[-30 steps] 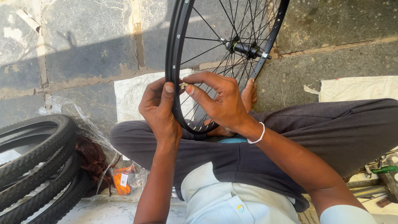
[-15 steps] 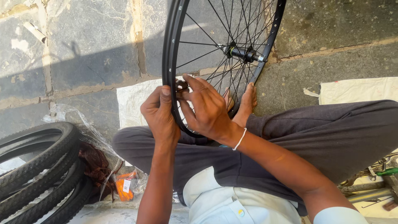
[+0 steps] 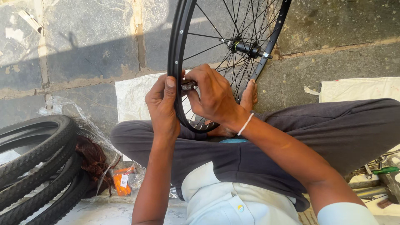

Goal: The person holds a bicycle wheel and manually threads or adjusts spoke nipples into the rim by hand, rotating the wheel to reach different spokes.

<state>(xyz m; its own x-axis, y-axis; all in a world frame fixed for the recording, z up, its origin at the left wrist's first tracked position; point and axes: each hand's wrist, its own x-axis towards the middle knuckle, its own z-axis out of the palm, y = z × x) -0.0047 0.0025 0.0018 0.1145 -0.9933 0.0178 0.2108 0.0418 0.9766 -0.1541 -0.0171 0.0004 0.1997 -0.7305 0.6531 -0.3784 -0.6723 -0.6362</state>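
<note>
tyres point(image 3: 33, 166): stacked black bicycle tyres lying well to the left of the left hand, none of them on the wheel.
wrapper point(image 3: 123, 183): an orange packet in clear plastic, below and left of the left hand, beside the tyres.
left hand point(image 3: 162, 108): wrapped round the black rim, thumb up along its outer face, fingers curled behind; it grips the rim and steadies it.
wheel rim point(image 3: 177, 50): bare black bicycle rim standing upright between the knees, rising away from both hands; no tyre or tube is fitted.
small tool point(image 3: 188, 85): a dark metal piece just right of the left thumb, at the inner side of the rim where a spoke meets it.
right hand point(image 3: 214, 98): fingertips pressed together, pinching the small tool; touching the left hand's side of the rim.
spokes point(image 3: 233, 62): all seem laced from rim to hub, above the right hand.
hub point(image 3: 246, 46): up and right of the right hand, axle showing.
progress: by my reading the wheel is built and spoke work at the rim is under way; how many spokes are left cannot be told, and the tyre is not yet on.
</note>
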